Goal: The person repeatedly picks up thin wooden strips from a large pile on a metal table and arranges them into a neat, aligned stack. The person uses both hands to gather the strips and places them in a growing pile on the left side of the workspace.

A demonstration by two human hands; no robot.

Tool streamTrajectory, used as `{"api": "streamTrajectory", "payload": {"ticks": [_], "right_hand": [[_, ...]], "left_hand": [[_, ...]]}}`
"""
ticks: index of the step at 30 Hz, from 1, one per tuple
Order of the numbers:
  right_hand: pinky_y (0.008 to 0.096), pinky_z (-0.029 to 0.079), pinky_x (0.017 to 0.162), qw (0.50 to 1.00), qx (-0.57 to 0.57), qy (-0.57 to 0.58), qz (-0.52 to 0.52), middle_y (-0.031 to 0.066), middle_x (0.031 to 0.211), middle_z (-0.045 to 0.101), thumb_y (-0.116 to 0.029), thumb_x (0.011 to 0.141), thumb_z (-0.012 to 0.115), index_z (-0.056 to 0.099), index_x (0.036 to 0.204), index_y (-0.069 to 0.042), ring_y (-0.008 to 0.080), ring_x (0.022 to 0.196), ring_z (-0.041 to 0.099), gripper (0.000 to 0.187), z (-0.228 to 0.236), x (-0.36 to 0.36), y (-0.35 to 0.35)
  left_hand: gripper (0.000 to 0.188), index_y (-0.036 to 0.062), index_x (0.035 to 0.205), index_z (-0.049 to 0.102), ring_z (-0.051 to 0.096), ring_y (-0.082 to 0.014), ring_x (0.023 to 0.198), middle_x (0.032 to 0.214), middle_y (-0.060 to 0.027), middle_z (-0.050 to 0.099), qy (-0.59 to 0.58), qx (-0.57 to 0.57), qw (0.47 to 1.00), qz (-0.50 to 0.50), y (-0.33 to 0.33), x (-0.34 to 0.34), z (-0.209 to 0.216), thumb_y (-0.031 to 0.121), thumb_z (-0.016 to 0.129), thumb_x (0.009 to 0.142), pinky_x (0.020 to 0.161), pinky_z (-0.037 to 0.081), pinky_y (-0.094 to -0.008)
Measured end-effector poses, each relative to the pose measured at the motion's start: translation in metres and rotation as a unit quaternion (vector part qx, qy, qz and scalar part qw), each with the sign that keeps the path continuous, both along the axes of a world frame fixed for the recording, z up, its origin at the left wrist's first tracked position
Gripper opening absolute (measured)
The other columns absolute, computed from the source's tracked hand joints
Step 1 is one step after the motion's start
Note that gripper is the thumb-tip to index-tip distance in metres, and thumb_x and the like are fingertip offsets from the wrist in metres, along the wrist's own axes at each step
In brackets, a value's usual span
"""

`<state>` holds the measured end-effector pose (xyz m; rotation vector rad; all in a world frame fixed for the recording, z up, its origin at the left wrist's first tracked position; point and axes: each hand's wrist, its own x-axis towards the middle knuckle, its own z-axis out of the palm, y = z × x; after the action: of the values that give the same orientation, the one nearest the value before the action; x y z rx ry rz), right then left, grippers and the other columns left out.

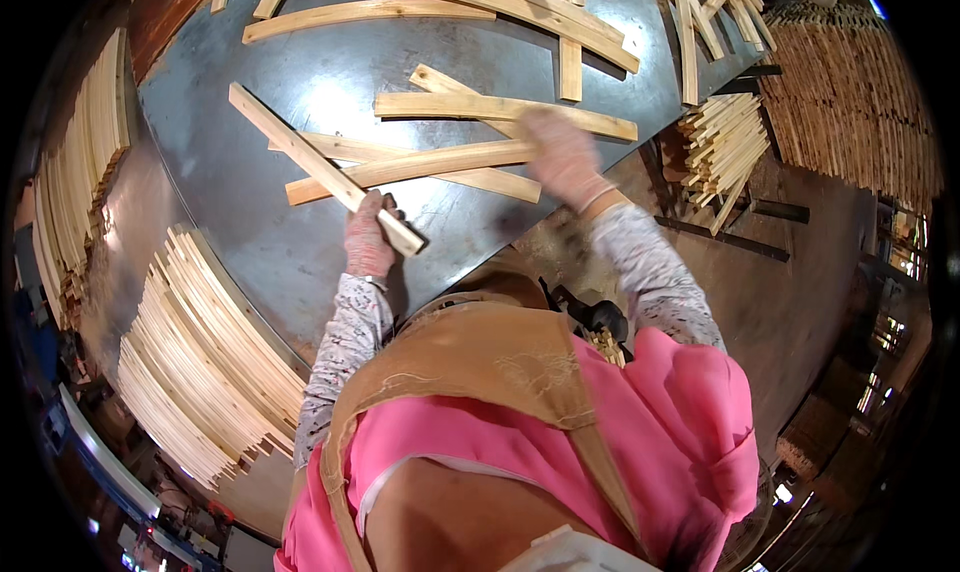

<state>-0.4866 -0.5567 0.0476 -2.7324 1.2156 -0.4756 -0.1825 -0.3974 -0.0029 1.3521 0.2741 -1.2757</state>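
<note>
My left hand (370, 234), in a pinkish work glove, is closed round the near end of a wooden slat (300, 154). This slat slants away to the far left, across other slats on a metal-topped table (225, 187). My right hand (565, 157), also gloved, is blurred by motion at the right end of another slat (430, 166). Whether its fingers grip that slat I cannot tell. Just beyond lies a further slat (500, 110), crossing one beneath it. A lower slat (490, 182) passes under the one at my right hand.
More slats (370, 12) lie along the table's far side. Stacked slats (205, 362) stand beside the table at the near left, with another stack (85, 177) farther left. To the right are a bundle of slats (725, 147) and a tall wood stack (850, 102).
</note>
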Motion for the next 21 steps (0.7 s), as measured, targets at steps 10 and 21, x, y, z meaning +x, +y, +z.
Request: {"api": "streamTrajectory", "payload": {"ticks": [10,21], "right_hand": [[0.0514,0.05,0.107,0.953,0.217,0.195,-0.083,0.0189,0.129,0.065,-0.026,0.088,0.078,0.046,0.157,-0.014,0.0422,0.125,0.06,0.077,-0.028,-0.127,-0.002],[0.0533,0.05,0.099,0.962,0.071,0.231,-0.128,0.02,0.12,0.063,-0.016,0.084,0.075,0.05,0.159,-0.009,0.0427,0.111,0.06,0.08,0.018,-0.185,-0.058]], "left_hand": [[0.024,0.0031,0.108,0.061,0.062,-0.0159,0.07,0.085,-0.005,0.065,-0.166,0.011,0.986,-0.019,0.022,0.011,-0.002,0.013,0.076,0.092,0.066,0.053,-0.0304],[0.037,-0.0016,0.116,0.065,0.062,-0.0163,0.081,0.094,-0.0061,0.067,-0.307,0.08,0.948,0.013,0.081,0.041,-0.001,0.025,0.077,0.094,0.075,0.053,-0.0329]]}}
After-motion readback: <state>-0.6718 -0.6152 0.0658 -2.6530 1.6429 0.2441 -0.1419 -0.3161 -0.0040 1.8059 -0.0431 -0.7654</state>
